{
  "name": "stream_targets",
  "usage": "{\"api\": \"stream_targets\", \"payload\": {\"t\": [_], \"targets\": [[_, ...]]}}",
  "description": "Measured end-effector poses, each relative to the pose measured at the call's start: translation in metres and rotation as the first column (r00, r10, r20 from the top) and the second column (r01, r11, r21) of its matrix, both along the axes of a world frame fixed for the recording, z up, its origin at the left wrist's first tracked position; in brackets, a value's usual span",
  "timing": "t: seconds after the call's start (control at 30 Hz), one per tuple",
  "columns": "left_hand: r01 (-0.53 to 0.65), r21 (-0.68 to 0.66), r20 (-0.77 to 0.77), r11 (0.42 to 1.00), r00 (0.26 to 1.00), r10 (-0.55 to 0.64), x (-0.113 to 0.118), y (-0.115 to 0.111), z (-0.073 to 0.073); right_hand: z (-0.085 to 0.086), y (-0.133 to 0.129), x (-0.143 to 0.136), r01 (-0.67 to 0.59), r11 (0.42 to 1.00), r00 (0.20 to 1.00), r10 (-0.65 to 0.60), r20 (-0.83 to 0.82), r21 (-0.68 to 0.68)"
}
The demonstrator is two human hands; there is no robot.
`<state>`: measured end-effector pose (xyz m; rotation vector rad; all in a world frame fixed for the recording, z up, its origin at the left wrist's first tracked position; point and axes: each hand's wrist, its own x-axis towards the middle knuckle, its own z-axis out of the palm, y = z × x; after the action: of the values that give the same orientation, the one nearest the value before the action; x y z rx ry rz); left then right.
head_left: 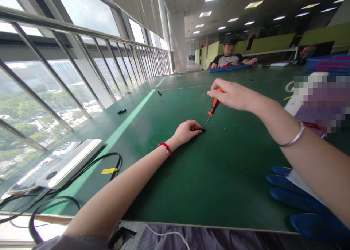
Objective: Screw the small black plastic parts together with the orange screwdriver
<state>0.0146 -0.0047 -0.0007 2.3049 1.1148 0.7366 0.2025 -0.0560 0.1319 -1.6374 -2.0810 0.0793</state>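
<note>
My right hand (228,93) grips the top of an orange and black screwdriver (214,106), which is tilted. Its metal shaft runs down to a small black part (202,129) on the green table. My left hand (188,130) pinches that part between thumb and fingers and rests on the tabletop. The tip of the screwdriver meets the part's right end; the exact contact is too small to make out. Farther off to the left lie two more small black pieces (121,111) (159,93), away from both hands.
A white power bank (69,164) and black cables (117,158) lie at the left edge. Blue-coated gloves (298,195) sit at the lower right, below my right forearm. Across the green table (207,184), a person (229,58) sits behind a blue tray (228,68). A metal railing (82,29) runs along the left.
</note>
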Motion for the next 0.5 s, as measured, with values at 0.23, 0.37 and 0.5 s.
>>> {"api": "stream_targets", "payload": {"t": [0.23, 0.37, 0.5], "targets": [[-0.002, 0.009, -0.009, 1.000, 1.000, 0.002, 0.0000, 0.0006, -0.0004, -0.0003, 0.0023, 0.0018, 0.012, 0.999, 1.000, -0.013, 0.021, 0.048], [-0.006, 0.008, -0.008, 1.000, 1.000, 0.006, 0.0001, 0.0002, -0.0001, 0.0014, 0.0033, 0.0039, 0.030, 0.999, 0.999, -0.029, 0.015, -0.030], [-0.002, 0.004, -0.009, 1.000, 1.000, 0.002, -0.0003, 0.0000, -0.0002, 0.0009, 0.0048, 0.0073, 0.025, 0.999, 0.999, -0.025, 0.034, -0.024]]}}
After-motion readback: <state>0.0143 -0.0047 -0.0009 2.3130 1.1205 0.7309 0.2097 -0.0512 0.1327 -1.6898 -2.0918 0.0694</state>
